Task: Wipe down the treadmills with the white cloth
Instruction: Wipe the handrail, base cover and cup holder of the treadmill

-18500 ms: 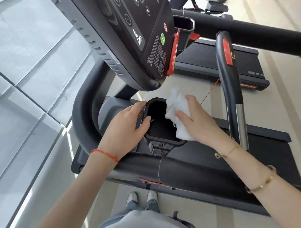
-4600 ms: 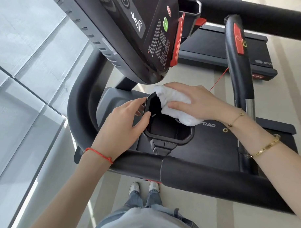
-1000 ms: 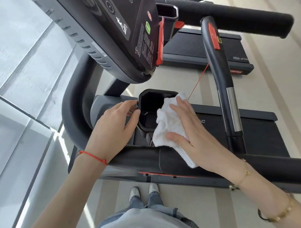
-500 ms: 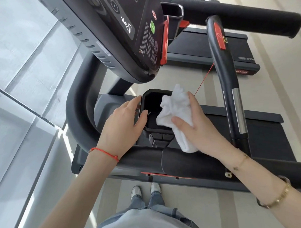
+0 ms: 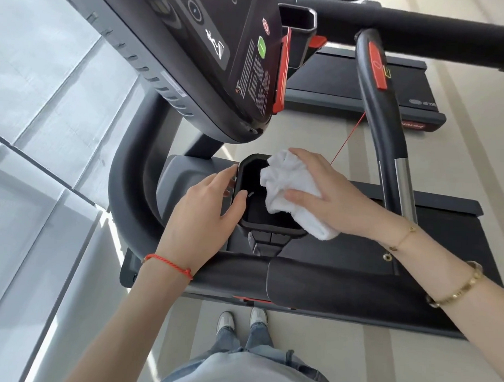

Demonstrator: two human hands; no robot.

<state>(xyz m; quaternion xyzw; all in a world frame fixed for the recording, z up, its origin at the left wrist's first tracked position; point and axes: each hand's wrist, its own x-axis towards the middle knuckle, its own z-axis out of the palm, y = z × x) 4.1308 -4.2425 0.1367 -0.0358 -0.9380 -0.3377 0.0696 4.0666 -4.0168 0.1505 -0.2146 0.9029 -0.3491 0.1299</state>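
The near treadmill [image 5: 412,305] fills the middle of the view, its padded black handlebar [image 5: 327,282] crossing from nine to three o'clock and its console [image 5: 192,54] tilting overhead at eleven o'clock; a second treadmill [image 5: 349,80] lies beyond at one o'clock, so there is probably more wiping left to do. An upright side grip [image 5: 389,138] with a red strip and a chrome band stands at two o'clock of the hands. At the centre sits the black cup holder [image 5: 272,230], a deep open pocket below the console. The left hand [image 5: 204,215] comes in from seven o'clock, wrist over the handlebar, thumb hooked over the pocket's near-left rim and fingers curled along its outer wall, gripping it, most likely to steady the pocket against the rubbing. The right hand [image 5: 330,199] reaches in from four o'clock, forearm low, palm down. It holds the white cloth [image 5: 290,192] bunched beneath it, thumb tucked under one side and fingers wrapped over the top. The cloth lies on the pocket's three o'clock rim, part hanging into the dark opening and a tail trailing toward five o'clock; this looks like a pass along the rim and inner wall.
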